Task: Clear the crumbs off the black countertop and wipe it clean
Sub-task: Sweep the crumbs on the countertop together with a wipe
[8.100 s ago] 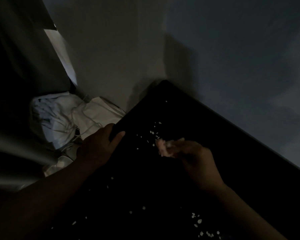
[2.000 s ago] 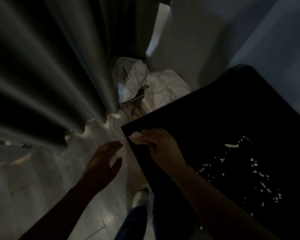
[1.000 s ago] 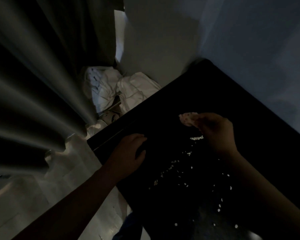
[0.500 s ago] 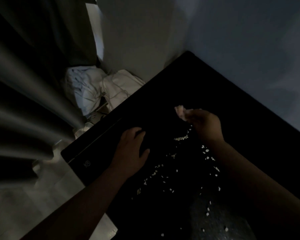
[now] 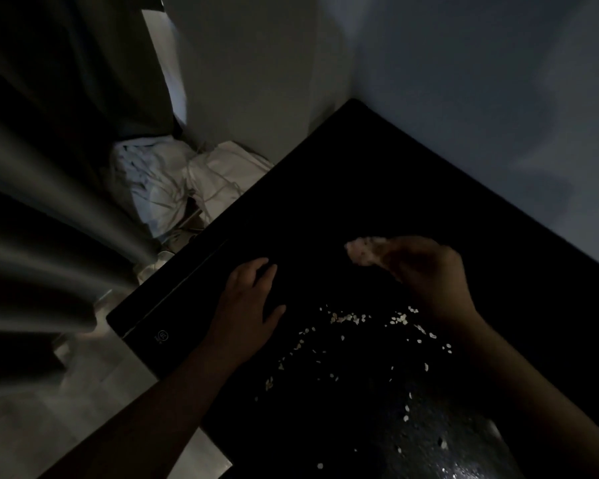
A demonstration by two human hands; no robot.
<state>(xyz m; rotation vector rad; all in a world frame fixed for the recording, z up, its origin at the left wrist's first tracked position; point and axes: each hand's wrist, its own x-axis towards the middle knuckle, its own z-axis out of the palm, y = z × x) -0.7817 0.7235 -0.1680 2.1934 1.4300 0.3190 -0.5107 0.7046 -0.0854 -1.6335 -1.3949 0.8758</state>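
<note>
The black countertop (image 5: 353, 188) runs diagonally through the dim head view. Several pale crumbs (image 5: 346, 319) lie scattered over its near half, between my two arms. My left hand (image 5: 248, 302) rests flat on the top near its left edge, fingers apart, holding nothing. My right hand (image 5: 426, 271) is raised slightly above the surface beyond the crumbs, shut on a small pinkish cloth (image 5: 363, 252) that sticks out to the left of the fingers.
Grey curtain folds (image 5: 49, 209) hang at the left. Crumpled white fabric (image 5: 173, 181) lies on the floor in the corner beside the countertop. Pale walls (image 5: 464, 81) bound the far sides. A small round logo (image 5: 162, 336) marks the countertop's front left corner.
Both hands have stayed on the countertop while the view shifted. The line of crumbs now lies nearer to me than my right hand, which has lifted the cloth slightly.
</note>
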